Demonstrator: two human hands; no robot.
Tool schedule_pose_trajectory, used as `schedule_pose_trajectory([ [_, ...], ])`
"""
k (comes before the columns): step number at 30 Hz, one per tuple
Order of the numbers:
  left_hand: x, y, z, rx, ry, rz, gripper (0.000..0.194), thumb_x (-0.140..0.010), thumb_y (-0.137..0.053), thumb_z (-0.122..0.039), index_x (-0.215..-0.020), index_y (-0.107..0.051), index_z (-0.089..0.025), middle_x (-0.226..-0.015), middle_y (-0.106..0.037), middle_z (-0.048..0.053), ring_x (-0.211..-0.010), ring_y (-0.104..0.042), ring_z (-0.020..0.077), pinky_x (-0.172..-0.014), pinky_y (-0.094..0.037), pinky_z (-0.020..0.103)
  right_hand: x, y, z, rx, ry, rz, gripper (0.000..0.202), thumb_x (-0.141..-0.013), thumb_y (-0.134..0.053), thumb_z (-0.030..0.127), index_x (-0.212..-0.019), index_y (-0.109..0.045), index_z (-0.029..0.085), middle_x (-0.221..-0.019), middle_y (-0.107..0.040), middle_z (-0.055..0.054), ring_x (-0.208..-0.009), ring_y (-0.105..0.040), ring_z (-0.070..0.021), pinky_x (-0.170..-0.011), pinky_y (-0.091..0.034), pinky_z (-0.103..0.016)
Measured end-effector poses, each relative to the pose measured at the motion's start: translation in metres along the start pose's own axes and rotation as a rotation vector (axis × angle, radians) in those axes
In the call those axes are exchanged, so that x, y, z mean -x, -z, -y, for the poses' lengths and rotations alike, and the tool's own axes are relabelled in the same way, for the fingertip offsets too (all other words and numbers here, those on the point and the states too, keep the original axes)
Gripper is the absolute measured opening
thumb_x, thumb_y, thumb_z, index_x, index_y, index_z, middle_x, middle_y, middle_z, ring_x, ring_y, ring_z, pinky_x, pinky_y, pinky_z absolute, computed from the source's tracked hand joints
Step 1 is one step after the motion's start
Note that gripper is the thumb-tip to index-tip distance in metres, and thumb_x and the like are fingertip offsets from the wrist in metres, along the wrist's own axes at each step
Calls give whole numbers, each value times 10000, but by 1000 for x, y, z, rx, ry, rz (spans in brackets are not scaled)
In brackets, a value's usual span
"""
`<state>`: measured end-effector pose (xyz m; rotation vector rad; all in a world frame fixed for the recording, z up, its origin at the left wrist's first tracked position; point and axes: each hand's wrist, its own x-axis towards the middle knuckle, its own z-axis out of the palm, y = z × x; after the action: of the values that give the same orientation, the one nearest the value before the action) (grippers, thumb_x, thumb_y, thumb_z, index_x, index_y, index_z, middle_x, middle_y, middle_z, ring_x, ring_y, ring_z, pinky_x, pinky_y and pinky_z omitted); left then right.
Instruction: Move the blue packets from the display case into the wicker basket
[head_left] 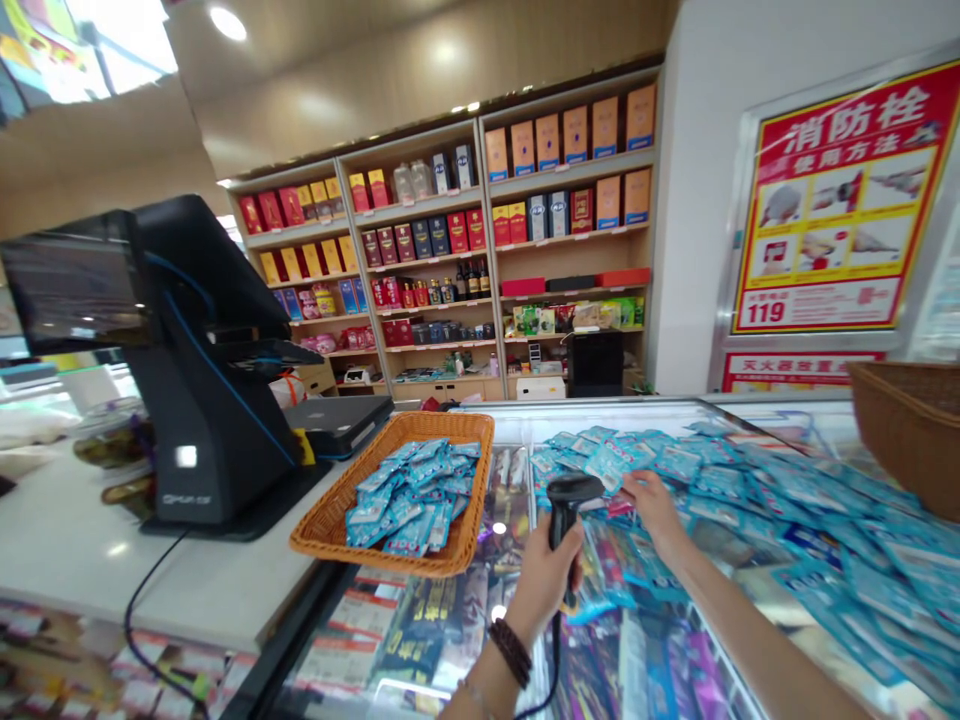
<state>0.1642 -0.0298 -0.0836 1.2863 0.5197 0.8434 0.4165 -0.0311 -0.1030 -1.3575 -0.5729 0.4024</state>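
Observation:
My left hand (541,578) is wrapped round the handle of a black barcode scanner (574,490), its head pointing toward the blue packets. A dark beaded bracelet circles that wrist. My right hand (654,510) pinches the edge of a small blue packet (609,464) at the near side of a spread of similar blue packets (679,462) on the glass top. Left of the scanner, a wicker basket (319,530) holds a heap of the same kind of packets. What is printed on them is too small to read.
A black checkout terminal (217,430) stands on the white counter (67,560) at left, its cable hanging down. Beneath the glass lie packaged goods (420,630). A brown woven basket (907,430) sits at the right edge. Shelves of boxes (420,240) line the back wall.

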Motion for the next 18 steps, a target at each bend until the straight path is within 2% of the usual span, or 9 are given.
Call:
schedule_pose_trajectory([
  [5,1,0,-1,-21,10,29,881,-710,-1019,-1024,-1011,-680,-269,-623,-564,-114,-415,-482,98,-444,-336,269,0,-4,-6,6,-13,-9,538,-711,-946,710,-951,-584,392,-654,-712,23,-815,-903,-424,-765,-762,-549],
  [11,3,1,-2,-30,9,41,824,-754,-1065,-953,-1009,-676,-273,-642,-593,-99,-438,-508,109,-457,-361,256,2,-4,-1,-17,-6,-8,612,-645,-920,791,-893,-521,399,-612,-677,42,-727,-871,-383,-742,-755,-523],
  [15,0,3,-8,-26,-50,9,866,-739,-1014,-1035,-915,-609,-290,-633,-594,-86,-444,-486,97,-455,-347,252,2,-3,5,-46,-37,-8,586,-617,-927,734,-874,-524,396,-622,-687,22,-727,-872,-383,-782,-786,-552],
  [18,-4,14,-24,-27,-105,-56,884,-739,-977,-1077,-892,-594,-295,-627,-587,-82,-447,-471,97,-458,-353,263,-4,-7,4,-74,-64,0,516,-612,-933,654,-862,-563,395,-678,-736,-7,-774,-881,-394,-826,-817,-589],
])
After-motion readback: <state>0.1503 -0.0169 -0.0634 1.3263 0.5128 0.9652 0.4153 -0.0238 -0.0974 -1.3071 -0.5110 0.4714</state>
